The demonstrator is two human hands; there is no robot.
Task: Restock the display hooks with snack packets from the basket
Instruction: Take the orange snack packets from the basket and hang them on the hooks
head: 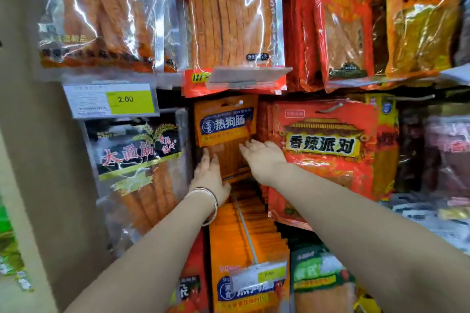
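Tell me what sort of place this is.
Most likely a shop's snack aisle. Sealed snack packets hang in rows on display hooks, a yellow price label reads 2.00, and the left hand and right hand reach to an orange packet hanging there.

Left hand point(209, 173) hides part of the orange packet point(225, 124).

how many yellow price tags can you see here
2. One yellow price tag hangs at the left, above the black packet; the other sits on the hook end at the bottom, before the orange packets. More may be hidden or turned away.
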